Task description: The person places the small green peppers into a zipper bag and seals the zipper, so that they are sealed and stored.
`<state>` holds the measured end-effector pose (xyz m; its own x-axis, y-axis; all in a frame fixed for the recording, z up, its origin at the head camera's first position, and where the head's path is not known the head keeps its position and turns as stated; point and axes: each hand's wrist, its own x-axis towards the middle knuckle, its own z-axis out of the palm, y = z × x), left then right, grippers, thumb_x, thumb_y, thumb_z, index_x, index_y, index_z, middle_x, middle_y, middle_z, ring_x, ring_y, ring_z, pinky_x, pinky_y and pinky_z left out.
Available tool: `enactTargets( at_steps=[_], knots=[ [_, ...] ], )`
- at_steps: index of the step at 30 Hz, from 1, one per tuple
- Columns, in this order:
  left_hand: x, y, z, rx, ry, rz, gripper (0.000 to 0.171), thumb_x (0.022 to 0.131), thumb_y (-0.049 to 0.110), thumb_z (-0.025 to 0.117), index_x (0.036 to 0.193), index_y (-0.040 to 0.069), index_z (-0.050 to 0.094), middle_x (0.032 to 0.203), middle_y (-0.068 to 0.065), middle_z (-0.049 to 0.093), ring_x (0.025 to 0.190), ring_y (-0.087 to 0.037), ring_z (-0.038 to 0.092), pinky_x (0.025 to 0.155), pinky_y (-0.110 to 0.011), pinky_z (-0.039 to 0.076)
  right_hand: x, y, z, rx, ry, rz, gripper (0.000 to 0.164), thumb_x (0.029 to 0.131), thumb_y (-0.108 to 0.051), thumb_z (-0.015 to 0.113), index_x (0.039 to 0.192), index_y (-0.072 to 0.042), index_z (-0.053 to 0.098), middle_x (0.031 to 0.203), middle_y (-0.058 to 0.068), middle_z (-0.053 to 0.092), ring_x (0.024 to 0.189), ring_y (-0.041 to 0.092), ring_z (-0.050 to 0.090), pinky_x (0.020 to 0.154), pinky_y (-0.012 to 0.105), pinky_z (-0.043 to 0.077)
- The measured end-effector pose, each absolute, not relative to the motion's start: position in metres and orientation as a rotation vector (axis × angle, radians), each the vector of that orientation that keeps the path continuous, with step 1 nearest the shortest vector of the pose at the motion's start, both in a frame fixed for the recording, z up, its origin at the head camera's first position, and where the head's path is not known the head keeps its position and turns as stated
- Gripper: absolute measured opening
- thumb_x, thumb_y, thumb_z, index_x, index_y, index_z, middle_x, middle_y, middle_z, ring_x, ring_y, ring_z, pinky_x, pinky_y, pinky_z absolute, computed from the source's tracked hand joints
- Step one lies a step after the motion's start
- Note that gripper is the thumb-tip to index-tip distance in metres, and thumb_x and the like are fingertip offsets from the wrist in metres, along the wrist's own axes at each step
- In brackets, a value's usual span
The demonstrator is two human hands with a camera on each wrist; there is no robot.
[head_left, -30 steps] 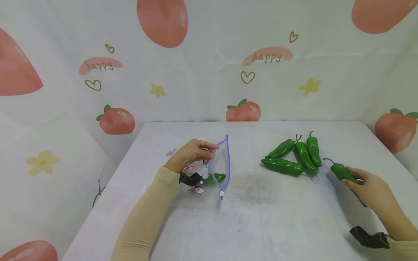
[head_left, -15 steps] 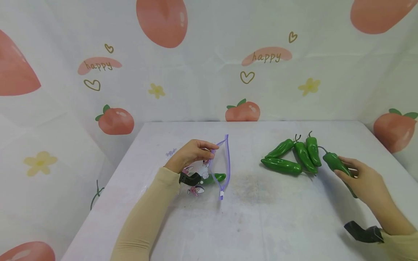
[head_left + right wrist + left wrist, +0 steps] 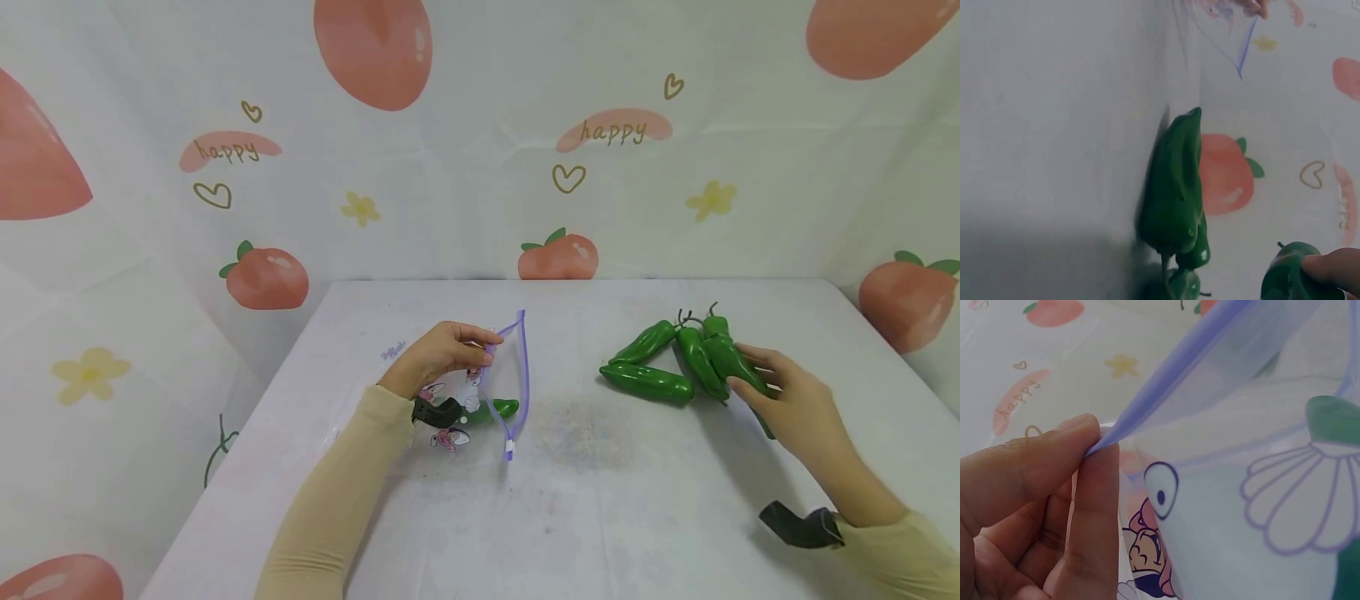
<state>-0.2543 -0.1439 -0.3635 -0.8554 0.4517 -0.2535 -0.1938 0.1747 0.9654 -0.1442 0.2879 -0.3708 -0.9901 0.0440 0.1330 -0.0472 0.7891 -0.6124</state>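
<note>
Between thumb and fingers, my left hand (image 3: 448, 354) pinches the purple zip edge of a clear printed zip bag (image 3: 523, 367), whose mouth gapes to the right. One green chili pepper (image 3: 501, 409) lies inside the bag, partly hidden by the wrist. The left wrist view shows the thumb and finger on the purple edge (image 3: 1166, 375). My right hand (image 3: 795, 408) grips another green chili pepper (image 3: 731, 360), raised above the table with its stem to the upper left. In the right wrist view, the thumb presses on this held pepper (image 3: 1291, 275).
Several more green peppers (image 3: 648, 383) lie in a cluster on the right half of the white table (image 3: 600, 533). The held pepper partly covers the rightmost one (image 3: 716, 324). A printed cloth (image 3: 450, 217) hangs behind and along the sides.
My right hand has moved left with its pepper, from the table's right side to over the edge of the cluster. The left hand and bag have stayed in place.
</note>
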Motion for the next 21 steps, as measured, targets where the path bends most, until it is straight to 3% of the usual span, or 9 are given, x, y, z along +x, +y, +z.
enactTargets(
  at_steps=[8, 16, 21],
  knots=[
    [-0.253, -0.144, -0.362, 0.248, 1.973, 1.71, 0.048, 0.085, -0.002, 0.069, 0.129, -0.012, 0.054, 0.087, -0.002, 0.064, 0.068, -0.014, 0.056, 0.067, -0.025, 0.051, -0.145, 0.266, -0.369, 0.121, -2.755, 1.008, 0.054, 0.095, -0.02, 0.064, 0.141, -0.001, 0.046, 0.125, 0.04, 0.052, 0.105, 0.057, 0.056, 0.073, 0.054, 0.053],
    [-0.254, -0.142, -0.363, 0.239, 1.969, 1.73, 0.044, 0.086, -0.005, 0.067, 0.127, -0.012, 0.056, 0.083, 0.0, 0.063, 0.066, -0.013, 0.056, 0.065, -0.024, 0.05, -0.146, 0.245, -0.368, 0.243, -2.697, 1.023, 0.052, 0.092, -0.016, 0.068, 0.138, -0.003, 0.05, 0.121, 0.035, 0.058, 0.101, 0.05, 0.062, 0.069, 0.044, 0.056],
    [-0.253, -0.14, -0.364, 0.221, 1.981, 1.748, 0.04, 0.084, -0.008, 0.067, 0.123, -0.011, 0.06, 0.083, -0.001, 0.062, 0.067, -0.011, 0.058, 0.064, -0.022, 0.051, -0.149, 0.231, -0.371, 0.316, -2.684, 1.003, 0.051, 0.089, -0.009, 0.07, 0.136, -0.003, 0.053, 0.12, 0.031, 0.061, 0.102, 0.045, 0.063, 0.074, 0.047, 0.055]
  ],
)
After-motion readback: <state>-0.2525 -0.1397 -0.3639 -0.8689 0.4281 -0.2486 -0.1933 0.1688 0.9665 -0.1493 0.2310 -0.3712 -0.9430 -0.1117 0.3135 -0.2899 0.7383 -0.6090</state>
